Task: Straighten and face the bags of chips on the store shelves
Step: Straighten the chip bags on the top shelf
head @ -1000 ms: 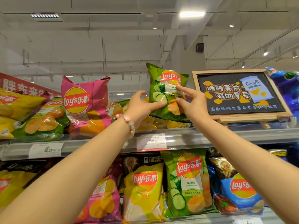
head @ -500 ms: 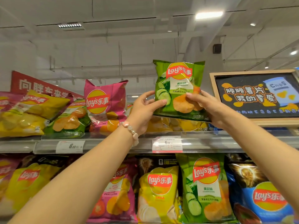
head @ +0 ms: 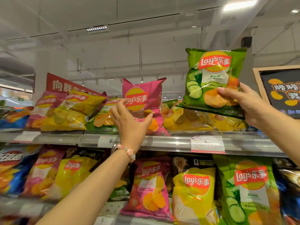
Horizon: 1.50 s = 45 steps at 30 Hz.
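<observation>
1. The right hand point(head: 246, 103) grips the green bag of chips point(head: 212, 78) at its lower right corner, thumb on the printed front and the remaining fingers behind. The bag is held upright, front toward the camera, raised above the top shelf point(head: 162, 142) and clear of the bags lying on it.
2. The left hand point(head: 129, 122) is spread wide, fingers extended, in front of the lower half of the pink bag of chips point(head: 144, 95). The thumb lies at the bag's right side and the fingers at its left. Actual contact cannot be confirmed.
3. The pink bag stands upright on the top shelf, logo forward, its top edge crumpled.
4. Yellow bags point(head: 186, 117) lie flat on the top shelf beneath the raised green bag. Further yellow, pink and green bags lean tilted at the left of the pink bag.
5. A bead bracelet point(head: 126, 151) sits on the left wrist.
6. A price tag point(head: 207, 144) hangs on the shelf's front rail.
7. A chalkboard sign point(head: 282, 90) stands just right of the green bag.
8. The lower shelf holds upright bags in pink, yellow, green and blue.
</observation>
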{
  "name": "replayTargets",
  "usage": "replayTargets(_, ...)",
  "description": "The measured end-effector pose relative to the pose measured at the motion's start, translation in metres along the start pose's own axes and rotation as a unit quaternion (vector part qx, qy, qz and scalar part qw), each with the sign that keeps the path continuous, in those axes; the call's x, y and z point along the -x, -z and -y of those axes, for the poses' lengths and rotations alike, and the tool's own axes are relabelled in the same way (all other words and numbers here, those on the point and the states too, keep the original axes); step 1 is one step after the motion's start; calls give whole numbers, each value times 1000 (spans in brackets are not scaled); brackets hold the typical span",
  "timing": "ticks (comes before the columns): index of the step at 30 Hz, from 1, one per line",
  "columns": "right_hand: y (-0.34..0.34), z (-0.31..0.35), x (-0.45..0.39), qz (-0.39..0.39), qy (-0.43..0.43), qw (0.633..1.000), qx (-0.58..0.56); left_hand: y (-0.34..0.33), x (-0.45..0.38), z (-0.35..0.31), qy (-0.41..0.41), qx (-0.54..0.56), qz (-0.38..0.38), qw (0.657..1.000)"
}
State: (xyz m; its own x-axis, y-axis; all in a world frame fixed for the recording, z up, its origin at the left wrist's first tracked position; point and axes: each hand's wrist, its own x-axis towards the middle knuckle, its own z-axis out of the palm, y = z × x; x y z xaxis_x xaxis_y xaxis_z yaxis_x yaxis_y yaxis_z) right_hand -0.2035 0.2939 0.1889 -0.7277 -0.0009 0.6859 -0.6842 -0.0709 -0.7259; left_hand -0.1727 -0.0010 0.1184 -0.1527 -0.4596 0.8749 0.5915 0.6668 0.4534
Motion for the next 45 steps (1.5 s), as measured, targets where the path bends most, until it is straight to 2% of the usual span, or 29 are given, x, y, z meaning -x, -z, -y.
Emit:
replayTargets(2,-6,0,0,-7,1,1000,5,2,-11,16,24,-41,36,998)
replayTargets(6,-18,1,0,-24,1,1000,15,-2,-30,36,45,-31,186,981)
replayTargets(10,-29,2,1,-45,2,999,23,-7,-41,45,34,-5,239,971)
replayTargets(18,-42,6,7,-63,12,998,28,-18,-54,47,19,109,236,965)
replayTargets(28,-66,22,8,-141,114,983,19,1,-102,41,63,233,183,953)
replayTargets(33,-88,16,2,-144,90,982,82,24,-133,44,96,291,144,941)
replayTargets(39,-138,11,-3,-90,67,984,142,57,-159,48,125,303,188,926)
replayTargets(45,-186,2,-6,-82,71,974,197,91,-166,54,77,251,230,937)
